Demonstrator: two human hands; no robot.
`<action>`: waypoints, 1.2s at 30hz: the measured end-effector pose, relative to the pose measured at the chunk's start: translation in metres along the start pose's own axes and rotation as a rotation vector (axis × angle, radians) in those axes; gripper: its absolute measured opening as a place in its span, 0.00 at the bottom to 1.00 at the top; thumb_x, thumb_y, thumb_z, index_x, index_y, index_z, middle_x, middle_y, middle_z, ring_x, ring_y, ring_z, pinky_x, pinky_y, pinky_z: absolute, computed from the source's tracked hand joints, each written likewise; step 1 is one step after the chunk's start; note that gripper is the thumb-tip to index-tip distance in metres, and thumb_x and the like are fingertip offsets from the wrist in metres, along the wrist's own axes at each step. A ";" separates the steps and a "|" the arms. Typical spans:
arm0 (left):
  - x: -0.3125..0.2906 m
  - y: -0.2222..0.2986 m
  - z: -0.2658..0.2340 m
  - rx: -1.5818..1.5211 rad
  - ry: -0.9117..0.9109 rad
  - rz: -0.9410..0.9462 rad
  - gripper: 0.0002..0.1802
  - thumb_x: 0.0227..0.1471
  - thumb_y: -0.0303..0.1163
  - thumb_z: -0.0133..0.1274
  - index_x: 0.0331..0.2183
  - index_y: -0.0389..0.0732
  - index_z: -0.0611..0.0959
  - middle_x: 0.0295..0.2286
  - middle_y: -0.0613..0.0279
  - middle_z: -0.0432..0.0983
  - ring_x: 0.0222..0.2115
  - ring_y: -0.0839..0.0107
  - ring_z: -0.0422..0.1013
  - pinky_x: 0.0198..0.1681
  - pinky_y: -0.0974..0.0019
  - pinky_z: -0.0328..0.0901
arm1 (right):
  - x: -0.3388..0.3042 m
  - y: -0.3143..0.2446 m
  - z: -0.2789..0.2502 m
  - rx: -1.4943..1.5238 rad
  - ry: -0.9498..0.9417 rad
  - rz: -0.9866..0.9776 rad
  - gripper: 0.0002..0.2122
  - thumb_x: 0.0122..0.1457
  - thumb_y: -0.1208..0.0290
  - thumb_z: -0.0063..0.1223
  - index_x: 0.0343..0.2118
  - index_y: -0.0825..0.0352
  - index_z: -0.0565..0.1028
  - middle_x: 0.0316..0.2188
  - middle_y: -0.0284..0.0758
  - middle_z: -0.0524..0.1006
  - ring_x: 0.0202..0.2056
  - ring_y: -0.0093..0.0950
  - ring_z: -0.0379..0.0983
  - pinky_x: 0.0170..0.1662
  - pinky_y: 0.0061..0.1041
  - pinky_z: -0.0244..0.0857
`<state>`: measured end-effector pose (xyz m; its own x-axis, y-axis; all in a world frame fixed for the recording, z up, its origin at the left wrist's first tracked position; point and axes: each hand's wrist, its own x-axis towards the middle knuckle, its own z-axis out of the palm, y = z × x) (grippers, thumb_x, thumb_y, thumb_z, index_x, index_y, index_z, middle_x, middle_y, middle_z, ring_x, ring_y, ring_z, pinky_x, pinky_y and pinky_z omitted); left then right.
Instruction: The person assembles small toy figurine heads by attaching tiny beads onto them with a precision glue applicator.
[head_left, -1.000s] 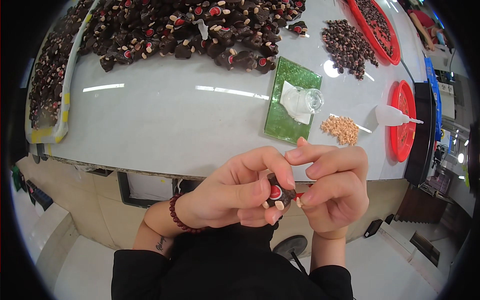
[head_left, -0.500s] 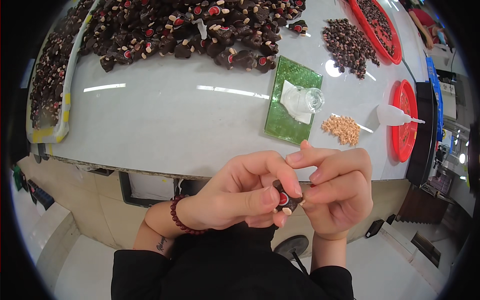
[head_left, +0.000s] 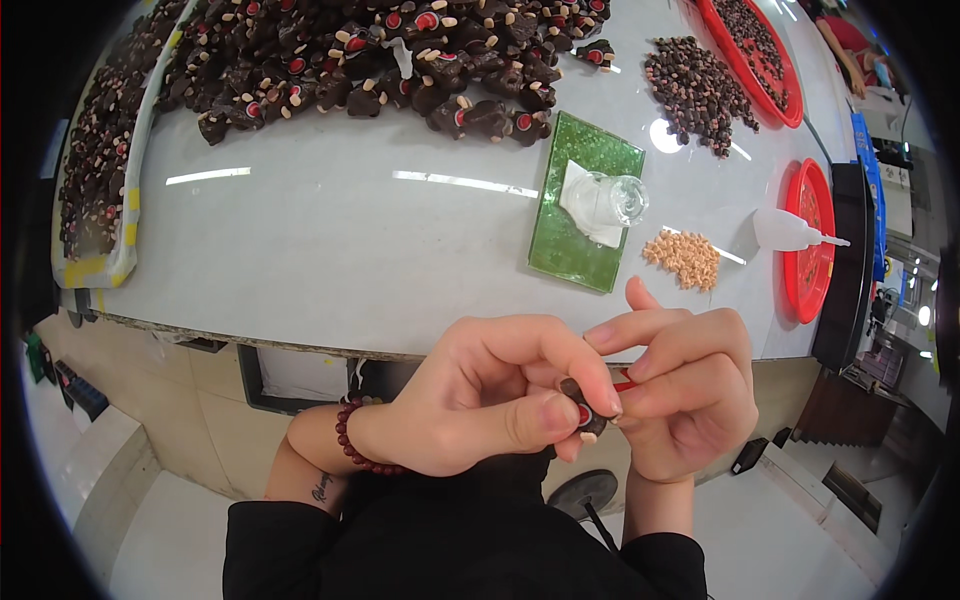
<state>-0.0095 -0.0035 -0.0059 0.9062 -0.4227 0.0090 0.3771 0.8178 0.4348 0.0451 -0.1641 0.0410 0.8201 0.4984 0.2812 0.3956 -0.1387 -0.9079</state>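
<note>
Between the thumb and index finger of my left hand [head_left: 480, 395] is a small dark brown figure [head_left: 597, 421] with a red round patch and pale beige bits. The other fingers of this hand curl behind it. My right hand [head_left: 695, 395] is closed in a pinch on a slim red piece [head_left: 626, 384], only partly visible between its fingers. Its fingertips meet the right side of the figure. Both hands are held just in front of the table's near edge.
A heap of similar brown figures [head_left: 350, 70] covers the far left. Ahead is a green glass plate [head_left: 555, 240] with a clear cup [head_left: 625, 200] on white paper. Beige bits [head_left: 682, 260], small brown pieces [head_left: 695, 95], a white squeeze bottle [head_left: 782, 230] and red trays [head_left: 797, 105] lie right.
Both hands have shifted slightly right with the figure, which has tilted and moved a little lower. More of the red piece in my right hand now shows.
</note>
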 end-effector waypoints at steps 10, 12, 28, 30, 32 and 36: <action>0.000 0.003 -0.008 -0.163 -0.058 -0.078 0.12 0.55 0.35 0.48 0.38 0.36 0.73 0.25 0.60 0.71 0.19 0.82 0.63 0.18 0.79 0.53 | 0.022 0.014 -0.057 -0.411 0.210 -0.223 0.10 0.43 0.82 0.57 0.31 0.69 0.76 0.27 0.38 0.73 0.31 0.33 0.73 0.40 0.32 0.68; -0.002 0.005 -0.007 -0.125 -0.019 -0.083 0.14 0.54 0.39 0.51 0.35 0.38 0.72 0.23 0.59 0.70 0.20 0.79 0.64 0.16 0.78 0.52 | 0.037 0.038 -0.083 -0.568 0.331 -0.154 0.09 0.47 0.82 0.54 0.34 0.70 0.75 0.29 0.39 0.74 0.32 0.33 0.72 0.38 0.28 0.67; -0.005 0.000 -0.014 -0.091 -0.031 -0.057 0.14 0.55 0.38 0.49 0.35 0.36 0.74 0.22 0.61 0.68 0.20 0.79 0.65 0.18 0.77 0.54 | 0.073 0.087 -0.096 -1.003 -0.087 0.008 0.06 0.49 0.79 0.52 0.32 0.69 0.74 0.30 0.38 0.72 0.33 0.36 0.69 0.37 0.31 0.63; -0.006 0.002 -0.013 -0.044 -0.019 -0.051 0.13 0.54 0.37 0.50 0.34 0.35 0.74 0.23 0.61 0.69 0.20 0.79 0.66 0.18 0.77 0.54 | 0.073 0.088 -0.092 -0.979 -0.057 -0.026 0.06 0.49 0.79 0.53 0.31 0.70 0.74 0.29 0.37 0.72 0.33 0.35 0.70 0.36 0.31 0.63; -0.005 0.004 -0.013 0.022 -0.095 0.015 0.13 0.55 0.30 0.47 0.41 0.34 0.75 0.33 0.60 0.73 0.24 0.82 0.66 0.30 0.79 0.63 | 0.071 0.090 -0.092 -0.958 -0.024 -0.061 0.05 0.49 0.79 0.53 0.30 0.70 0.74 0.29 0.37 0.72 0.32 0.35 0.70 0.36 0.31 0.63; -0.004 0.011 0.006 0.160 0.101 -0.001 0.15 0.52 0.38 0.53 0.32 0.34 0.77 0.24 0.59 0.71 0.21 0.78 0.67 0.21 0.80 0.57 | 0.067 0.088 -0.088 -0.989 -0.025 -0.102 0.04 0.48 0.79 0.54 0.29 0.70 0.74 0.27 0.37 0.73 0.31 0.32 0.71 0.34 0.28 0.64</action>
<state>-0.0103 0.0046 0.0045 0.9235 -0.3756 -0.0782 0.3500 0.7412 0.5728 0.1714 -0.2182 0.0078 0.7581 0.5645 0.3265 0.6403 -0.7393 -0.2086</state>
